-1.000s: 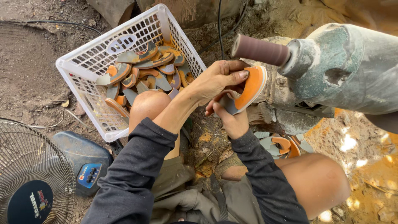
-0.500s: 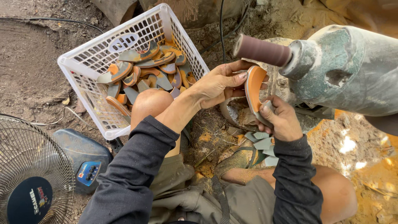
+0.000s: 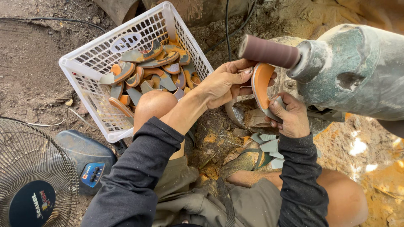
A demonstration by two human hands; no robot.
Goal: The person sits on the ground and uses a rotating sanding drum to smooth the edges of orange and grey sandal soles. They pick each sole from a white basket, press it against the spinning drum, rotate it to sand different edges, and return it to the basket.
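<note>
I see the orange sole piece [image 3: 261,86] held upright just under the sanding drum [image 3: 269,51]. My left hand [image 3: 223,84] grips its upper edge; my right hand [image 3: 290,115] clasps its lower end. A white basket [image 3: 90,63] of similar pieces sits left; a fan [image 3: 35,180] lower left.

Long black sleeves, olive-grey shorts, bare knees, bare hands [image 3: 223,86].

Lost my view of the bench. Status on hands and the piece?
Left hand and right hand both grip the orange curved piece. Piece sits just under the sanding drum. Nothing between them.
</note>
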